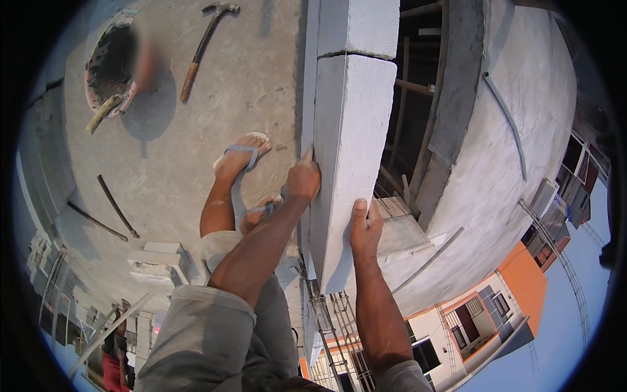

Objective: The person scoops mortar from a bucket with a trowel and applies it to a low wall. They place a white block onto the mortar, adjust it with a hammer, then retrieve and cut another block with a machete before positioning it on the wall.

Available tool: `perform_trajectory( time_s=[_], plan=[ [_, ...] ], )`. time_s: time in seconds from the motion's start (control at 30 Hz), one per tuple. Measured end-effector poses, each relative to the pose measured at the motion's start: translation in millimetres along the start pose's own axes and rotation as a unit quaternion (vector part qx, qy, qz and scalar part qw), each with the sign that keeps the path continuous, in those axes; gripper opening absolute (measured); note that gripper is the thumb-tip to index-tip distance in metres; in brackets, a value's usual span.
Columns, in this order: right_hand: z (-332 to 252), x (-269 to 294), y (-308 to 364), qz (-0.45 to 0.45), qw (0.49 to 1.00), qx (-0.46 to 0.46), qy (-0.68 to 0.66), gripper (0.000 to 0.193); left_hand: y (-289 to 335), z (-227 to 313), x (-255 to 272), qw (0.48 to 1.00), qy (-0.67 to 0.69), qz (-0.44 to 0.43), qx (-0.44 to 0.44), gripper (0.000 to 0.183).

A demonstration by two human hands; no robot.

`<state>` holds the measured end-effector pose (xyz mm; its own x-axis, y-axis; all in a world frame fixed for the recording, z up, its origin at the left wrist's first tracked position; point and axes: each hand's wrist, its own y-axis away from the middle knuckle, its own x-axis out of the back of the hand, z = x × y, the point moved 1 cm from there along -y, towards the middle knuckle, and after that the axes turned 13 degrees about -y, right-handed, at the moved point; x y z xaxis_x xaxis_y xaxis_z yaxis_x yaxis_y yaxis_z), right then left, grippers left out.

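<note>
A long pale aerated concrete block [349,157] stands in line on a narrow wall, with my hands on both sides of it. My left hand [304,178] presses against its left face, one finger stretched forward along the side and the others curled. On the right edge, my right hand [366,225] grips the block with the thumb on top; its other fingers are partly hidden over the far side. Ahead sits another pale block [359,26], parted from the held one by a thin dark joint.
A hammer [204,52] and a mortar bucket [111,65] with a wooden handle [104,114] lie left on the concrete floor [222,124]. Metal bars [117,206] and blocks [157,261] are nearer. Right of the wall is an open drop with timber props [418,88]. Rebar [326,326] rises behind.
</note>
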<state>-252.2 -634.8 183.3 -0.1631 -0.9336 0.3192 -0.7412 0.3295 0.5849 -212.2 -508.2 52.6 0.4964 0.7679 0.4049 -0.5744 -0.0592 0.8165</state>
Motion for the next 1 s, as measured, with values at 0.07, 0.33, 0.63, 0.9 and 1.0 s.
perform_trajectory(
  time_s=[0.07, 0.33, 0.63, 0.9, 1.0],
  plan=[
    [1.2, -1.1, 0.1, 0.004, 1.000, 0.017, 0.002, 0.048, 1.4, -0.7, -2.2, 1.000, 0.012, -0.007, 0.012, 0.051],
    [6.3, -1.9, 1.0, 0.022, 0.998, 0.051, 0.036, 0.055, 0.1, -12.6, -15.7, 0.993, 0.114, -0.032, -0.009, 0.054],
    [10.7, -7.0, 3.1, 0.089, 0.989, 0.073, 0.097, 0.057, 47.9, -53.8, 54.4, 0.995, 0.090, 0.000, 0.050, 0.062],
    [-93.6, -49.2, 43.4, 0.107, 0.917, 0.308, 0.229, 0.028, 71.4, -117.7, 160.4, 0.993, 0.082, 0.070, 0.049, 0.060],
    [-105.3, -110.7, 49.8, -0.044, 0.970, 0.178, 0.156, 0.008, 59.4, -152.7, 179.7, 0.996, 0.053, 0.041, 0.060, 0.060]
  ],
)
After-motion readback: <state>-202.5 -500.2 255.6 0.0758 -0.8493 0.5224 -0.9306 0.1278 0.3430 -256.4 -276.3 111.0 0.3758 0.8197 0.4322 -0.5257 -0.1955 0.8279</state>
